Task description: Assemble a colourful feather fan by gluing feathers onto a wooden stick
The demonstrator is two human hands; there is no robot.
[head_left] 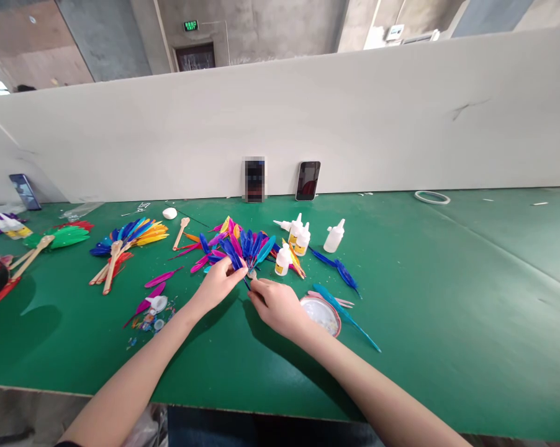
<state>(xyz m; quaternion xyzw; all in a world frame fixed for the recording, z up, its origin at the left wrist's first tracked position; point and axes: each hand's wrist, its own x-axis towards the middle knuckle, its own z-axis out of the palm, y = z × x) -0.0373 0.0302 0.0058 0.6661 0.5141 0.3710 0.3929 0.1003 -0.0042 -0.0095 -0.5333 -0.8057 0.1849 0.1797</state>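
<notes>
Forearms reach in from the near edge of the green table (447,298), and we see our left hand (217,287) and right hand (277,305) meet at the base of a feather fan (245,245) lying flat on the cloth near the middle. Our left fingers are pinched together on a dark blue feather (232,256) of that fan, while our right fingertips close on the fan's thin stem just beside them; the two hands nearly touch. Just right of our right hand sits a small round dish (324,313) with a teal feather (345,313) lying across its far side. Left of our left arm lie loose magenta feathers (161,277) and small scraps. Beyond the fan stand several white glue bottles (334,236), close together. Further left rest finished fans with wooden handles (121,239). At the back, two phones (308,180) lean against the white board wall (377,118)
</notes>
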